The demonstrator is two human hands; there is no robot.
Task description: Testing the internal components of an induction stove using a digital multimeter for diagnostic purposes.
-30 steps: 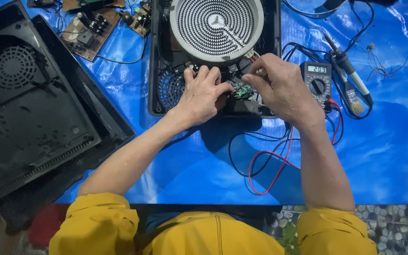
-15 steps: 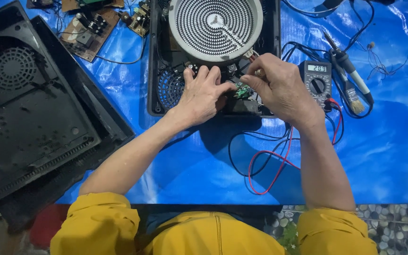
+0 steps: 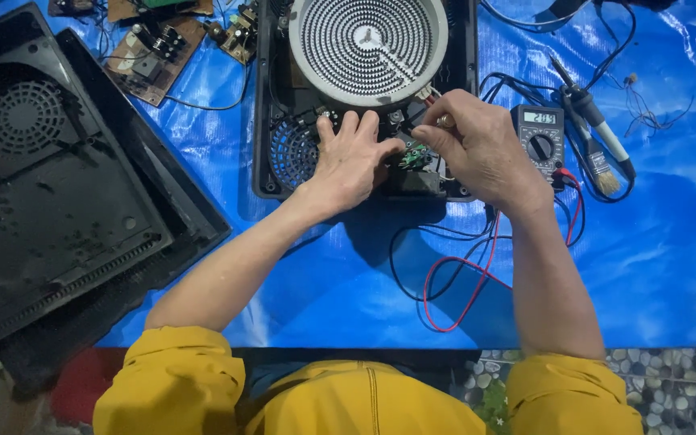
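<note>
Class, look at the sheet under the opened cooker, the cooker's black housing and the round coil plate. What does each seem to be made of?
Sheet: probably woven plastic tarpaulin, glossy blue, creased, with shiny highlights.
Black housing: looks like moulded plastic, matt, with a slotted fan grille.
Coil plate: seemingly a pale ceramic-like disc with a dark spiral element; its exact material cannot be told.

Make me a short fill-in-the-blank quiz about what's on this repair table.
1. Everything lies on a ____ tarp.
2. Both hands, the left hand and the right hand, work at a small ____ circuit board in the opened cooker.
3. The multimeter lies just beside the ____ hand.
4. The round heating coil has a ____ pattern.

Missing words: blue; green; right; spiral
</note>
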